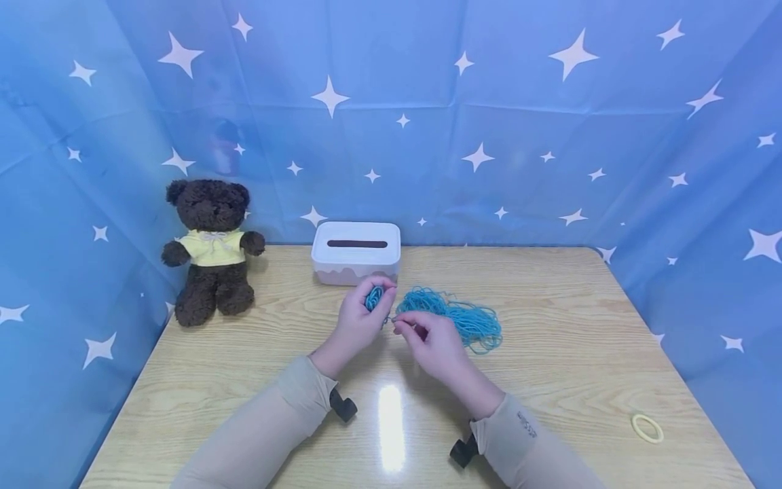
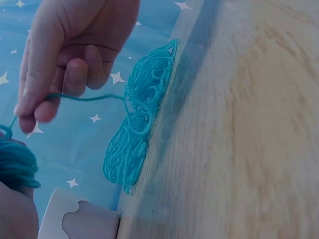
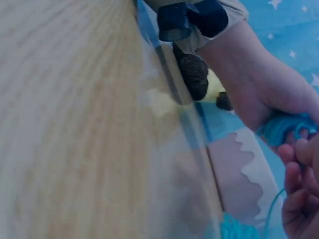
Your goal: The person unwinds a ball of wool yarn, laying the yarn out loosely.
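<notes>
A small wound bundle of teal yarn (image 2: pixel 17 162) sits in my left hand (image 1: pixel 360 314), whose fingers and thumb curl round it. My right hand (image 1: pixel 435 345) pinches a single strand (image 2: pixel 87 98) between thumb and fingertips, just right of the bundle. That strand runs from the bundle through the pinch and down to a loose skein of teal yarn (image 1: pixel 473 319) on the table. In the right wrist view the bundle (image 3: pixel 284 130) shows between the left palm and fingers, with the right fingertips (image 3: pixel 294 174) close in front of it. Both hands are raised over the table.
Behind the hands stands a white tissue box (image 1: pixel 356 255) with a drip-patterned side. A dark brown teddy bear (image 1: pixel 214 251) in a yellow top is at the table's back left. A pale yellow ring (image 1: pixel 647 439) lies at the front right. A blue star-patterned curtain (image 1: pixel 391 136) surrounds the wooden table (image 1: pixel 580 353).
</notes>
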`<state>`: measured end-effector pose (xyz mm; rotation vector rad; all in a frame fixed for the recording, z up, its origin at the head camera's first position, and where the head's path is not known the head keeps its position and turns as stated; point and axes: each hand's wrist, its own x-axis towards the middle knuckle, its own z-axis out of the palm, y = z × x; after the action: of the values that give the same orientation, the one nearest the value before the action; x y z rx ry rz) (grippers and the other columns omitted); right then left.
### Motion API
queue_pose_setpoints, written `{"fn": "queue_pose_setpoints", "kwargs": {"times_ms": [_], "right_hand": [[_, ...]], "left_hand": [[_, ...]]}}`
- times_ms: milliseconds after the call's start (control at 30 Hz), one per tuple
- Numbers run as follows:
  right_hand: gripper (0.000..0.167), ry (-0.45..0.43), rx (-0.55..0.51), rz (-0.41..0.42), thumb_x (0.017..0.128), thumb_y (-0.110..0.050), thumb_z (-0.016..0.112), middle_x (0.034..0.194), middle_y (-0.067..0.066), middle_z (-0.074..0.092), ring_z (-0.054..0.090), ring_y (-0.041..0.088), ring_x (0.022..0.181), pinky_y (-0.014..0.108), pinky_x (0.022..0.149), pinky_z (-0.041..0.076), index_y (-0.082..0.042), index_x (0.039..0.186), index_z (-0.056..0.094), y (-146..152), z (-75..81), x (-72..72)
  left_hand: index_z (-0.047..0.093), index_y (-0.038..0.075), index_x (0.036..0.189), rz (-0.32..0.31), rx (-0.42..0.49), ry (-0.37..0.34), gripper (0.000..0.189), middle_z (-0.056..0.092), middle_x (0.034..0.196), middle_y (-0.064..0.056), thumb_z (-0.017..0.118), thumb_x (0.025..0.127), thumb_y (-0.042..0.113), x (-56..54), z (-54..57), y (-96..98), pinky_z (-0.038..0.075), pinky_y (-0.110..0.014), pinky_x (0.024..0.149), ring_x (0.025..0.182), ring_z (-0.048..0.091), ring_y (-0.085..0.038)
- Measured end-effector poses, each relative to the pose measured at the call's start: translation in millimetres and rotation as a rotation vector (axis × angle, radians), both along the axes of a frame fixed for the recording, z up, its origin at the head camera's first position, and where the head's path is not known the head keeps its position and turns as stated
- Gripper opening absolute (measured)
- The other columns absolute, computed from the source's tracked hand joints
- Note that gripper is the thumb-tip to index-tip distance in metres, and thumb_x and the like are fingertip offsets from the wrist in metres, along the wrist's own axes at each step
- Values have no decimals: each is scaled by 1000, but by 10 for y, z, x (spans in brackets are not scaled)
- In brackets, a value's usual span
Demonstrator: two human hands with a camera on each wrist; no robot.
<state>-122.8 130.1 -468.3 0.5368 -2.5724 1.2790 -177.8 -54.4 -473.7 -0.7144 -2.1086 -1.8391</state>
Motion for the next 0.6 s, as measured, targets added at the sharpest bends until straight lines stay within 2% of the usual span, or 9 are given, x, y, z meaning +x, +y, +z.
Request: {"fn": "queue_pose_setpoints", "kwargs": {"times_ms": [167,333,400,500,600], "right_hand": [[13,74,-22,-51,105,-16,75,83,3,79,53,1,60,23,53,48,-9,112,84,136,90,-37],[14,92,-51,-118,106,-17,75,73,0,71,51,2,57,24,49,47,-8,113,83,300,212,-54],[14,75,-69,-144,106,-17,74,74,2,72,52,3,57,24,50,47,-8,113,83,372,276,-59],[16,35,-87,-182,107,-17,72,83,7,78,56,5,60,25,51,47,-9,116,83,502,366,-72],[19,-5,-76,-209,109,-21,70,94,9,82,57,8,61,26,53,47,-11,119,82,659,426,-98]], "left_hand": [[69,-3,128,-52,-6,-39,24,74,98,-19,53,116,11,-8,14,-5,59,-24,66,75,64,-8],[65,-2,136,-125,29,-136,31,77,102,-29,45,119,15,-7,20,-10,65,-38,60,73,72,-13],[65,1,137,-129,30,-160,31,77,95,-28,45,119,17,-7,19,-15,63,-37,56,65,71,-18],[66,5,136,-125,21,-169,26,74,83,-22,52,117,17,-5,18,-26,56,-28,50,57,64,-22],[68,6,134,-106,15,-156,24,73,85,-19,62,113,14,-6,22,-35,51,-22,52,62,64,-20]]}}
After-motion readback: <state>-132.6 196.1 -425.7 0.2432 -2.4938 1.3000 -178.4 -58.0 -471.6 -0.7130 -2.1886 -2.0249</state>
